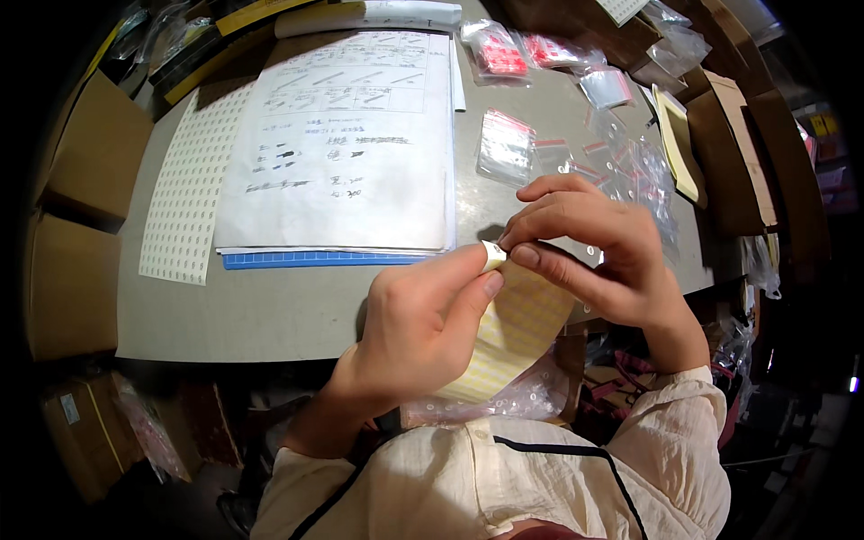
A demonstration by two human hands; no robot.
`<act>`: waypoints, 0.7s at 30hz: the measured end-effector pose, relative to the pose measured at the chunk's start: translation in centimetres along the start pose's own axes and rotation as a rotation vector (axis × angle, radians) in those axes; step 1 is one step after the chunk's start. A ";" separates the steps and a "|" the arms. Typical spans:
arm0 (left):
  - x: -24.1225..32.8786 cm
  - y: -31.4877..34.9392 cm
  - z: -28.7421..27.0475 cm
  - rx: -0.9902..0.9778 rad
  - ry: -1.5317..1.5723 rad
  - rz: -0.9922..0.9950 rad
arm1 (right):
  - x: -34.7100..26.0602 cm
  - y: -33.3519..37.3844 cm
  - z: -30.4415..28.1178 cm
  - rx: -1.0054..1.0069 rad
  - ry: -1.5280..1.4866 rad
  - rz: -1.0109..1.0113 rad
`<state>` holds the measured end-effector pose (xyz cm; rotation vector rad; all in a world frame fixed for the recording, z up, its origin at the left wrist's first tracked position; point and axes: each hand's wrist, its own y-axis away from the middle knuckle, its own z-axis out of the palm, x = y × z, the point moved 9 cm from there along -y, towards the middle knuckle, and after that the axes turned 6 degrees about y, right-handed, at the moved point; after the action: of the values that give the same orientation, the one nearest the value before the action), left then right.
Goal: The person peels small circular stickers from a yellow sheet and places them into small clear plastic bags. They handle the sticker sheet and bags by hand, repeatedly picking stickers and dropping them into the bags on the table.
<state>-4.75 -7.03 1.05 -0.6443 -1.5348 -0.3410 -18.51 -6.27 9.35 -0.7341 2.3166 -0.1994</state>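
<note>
My left hand (418, 319) is closed on a pale yellow sticker sheet (517, 328), with the thumb and index finger gripping near its upper corner. That corner bends up over the fingertip and carries a small dark mark. The rest of the sheet hangs down between my hands, past the table's front edge. At the bent corner, the thumb and index finger of my right hand (598, 243) come together in a pinch. What lies between those fingertips is too small to make out. The other fingers of this hand are curled above.
A handwritten paper stack (333, 207) lies on a blue board (315, 261). Left of it is a white sticker sheet (193, 180). Small zip bags (506, 144) and loose clear bags (643, 171) cover the right side. Cardboard boxes (76, 279) flank the table (261, 315).
</note>
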 end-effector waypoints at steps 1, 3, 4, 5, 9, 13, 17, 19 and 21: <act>0.2 0.0 0.0 0.007 -0.014 0.027 | 0.4 0.0 0.1 -0.006 -0.048 0.048; 0.5 -0.1 0.0 0.026 -0.043 0.080 | 0.7 0.0 0.2 -0.020 -0.060 0.075; 0.5 -0.2 -0.1 0.032 -0.045 0.087 | 0.8 -0.1 0.2 -0.025 -0.049 0.071; 0.5 -0.2 -0.1 0.039 -0.047 0.092 | 0.9 -0.3 0.3 -0.030 -0.039 0.067; 0.0 -0.3 0.0 0.022 -0.022 0.009 | 5.4 -0.8 -2.6 0.186 0.296 0.050; 0.1 -0.3 -0.3 0.037 0.010 -0.018 | 8.0 -2.2 -1.1 0.144 0.767 -0.091; 0.0 -0.4 -0.2 0.033 0.022 -0.024 | 8.6 -1.2 0.4 0.039 0.788 -0.102; -0.2 -0.2 -0.3 0.034 0.025 -0.042 | 7.9 -0.9 -0.4 -0.033 0.711 -0.091; -0.1 -0.2 -0.3 0.024 0.033 -0.055 | 7.7 0.1 -1.6 -0.076 0.715 -0.070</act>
<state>-4.60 -7.36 1.03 -0.5758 -1.5245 -0.3733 -24.26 -10.56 6.05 -0.8847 2.9839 -0.4701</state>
